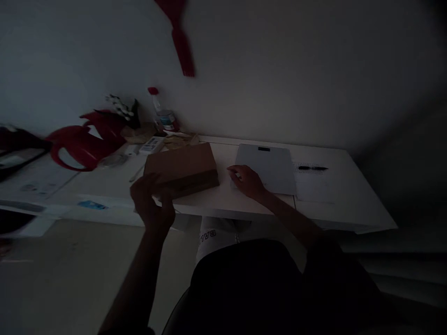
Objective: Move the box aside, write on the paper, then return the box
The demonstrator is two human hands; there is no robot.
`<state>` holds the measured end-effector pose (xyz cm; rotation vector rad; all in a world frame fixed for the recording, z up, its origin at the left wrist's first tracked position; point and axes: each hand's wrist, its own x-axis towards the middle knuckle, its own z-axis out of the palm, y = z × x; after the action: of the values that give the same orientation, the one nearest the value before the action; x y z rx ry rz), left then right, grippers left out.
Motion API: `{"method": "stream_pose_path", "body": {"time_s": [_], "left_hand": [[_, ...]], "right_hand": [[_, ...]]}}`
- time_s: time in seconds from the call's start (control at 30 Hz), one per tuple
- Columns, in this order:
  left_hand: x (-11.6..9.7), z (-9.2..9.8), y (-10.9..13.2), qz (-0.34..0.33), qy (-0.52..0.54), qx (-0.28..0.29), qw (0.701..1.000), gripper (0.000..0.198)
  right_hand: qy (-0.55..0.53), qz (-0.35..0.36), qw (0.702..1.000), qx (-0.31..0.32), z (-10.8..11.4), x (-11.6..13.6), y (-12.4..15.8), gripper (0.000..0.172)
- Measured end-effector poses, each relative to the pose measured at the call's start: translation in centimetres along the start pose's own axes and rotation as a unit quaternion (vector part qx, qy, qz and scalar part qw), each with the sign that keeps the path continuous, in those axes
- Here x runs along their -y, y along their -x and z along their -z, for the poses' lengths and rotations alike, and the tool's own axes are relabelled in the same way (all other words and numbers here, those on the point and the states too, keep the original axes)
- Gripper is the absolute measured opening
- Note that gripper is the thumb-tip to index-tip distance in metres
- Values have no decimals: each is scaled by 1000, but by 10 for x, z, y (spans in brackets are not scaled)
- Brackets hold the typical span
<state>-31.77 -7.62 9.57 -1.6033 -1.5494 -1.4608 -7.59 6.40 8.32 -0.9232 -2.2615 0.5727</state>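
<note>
1. The cardboard box [182, 170] lies flat on the white table [349, 195], just beyond the left hand [153, 204] and a little to the left of the right hand [247, 181].
2. The left hand is at the box's near left corner, fingers curled about the edge; the picture is too dark to tell whether they truly clamp the corner or only touch it.
3. The right hand rests on the table past the box's right end, fingers loosely bent over something small and pale [237, 176]. Whether it pinches that item cannot be told.
4. Just beyond the right hand lies a flat grey board [268, 167], and further right of it a dark pen [312, 168] on a sheet of paper.
5. Far to the left of the left hand sit red plastic pieces [82, 144]; beyond it, a bottle with a red cap [161, 111] stands against the wall.
6. To handle the box well, I judge a firm hold under the corner is wanted, with the other hand steadying the far end so it does not slide into the board.
</note>
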Motion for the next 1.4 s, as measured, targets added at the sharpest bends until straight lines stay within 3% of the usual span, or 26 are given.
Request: {"method": "stream_pose_path", "body": {"time_s": [0.1, 0.2, 0.37, 0.5, 0.83, 0.93, 1.0, 1.13, 1.4], "left_hand": [[-26, -13, -13, -74, 6, 24, 997, 28], [-49, -33, -20, -127, 93, 109, 982, 30], [-91, -76, -24, -241, 158, 226, 931, 33], [-127, -114, -19, -313, 250, 297, 867, 38], [-201, -199, 7, -423, 375, 344, 750, 34], [-218, -222, 23, -448, 334, 362, 746, 33], [-227, -236, 36, -467, 280, 378, 749, 38], [-239, -253, 56, -488, 201, 400, 749, 51], [-241, -260, 66, -479, 137, 458, 736, 53]], "right_hand": [[40, -5, 999, 10, 13, -6, 10, 41], [55, -10, 998, 17, 27, -16, 22, 43], [72, -40, 997, 0, 56, -36, 45, 38], [90, -85, 992, -29, 81, -59, 66, 37], [211, -199, 956, -37, 147, -110, 114, 30], [270, -232, 933, -47, 176, -135, 121, 31], [343, -260, 902, -31, 196, -153, 124, 32], [462, -242, 853, 20, 226, -187, 123, 36], [524, -132, 829, 141, 232, -228, 114, 33]]}}
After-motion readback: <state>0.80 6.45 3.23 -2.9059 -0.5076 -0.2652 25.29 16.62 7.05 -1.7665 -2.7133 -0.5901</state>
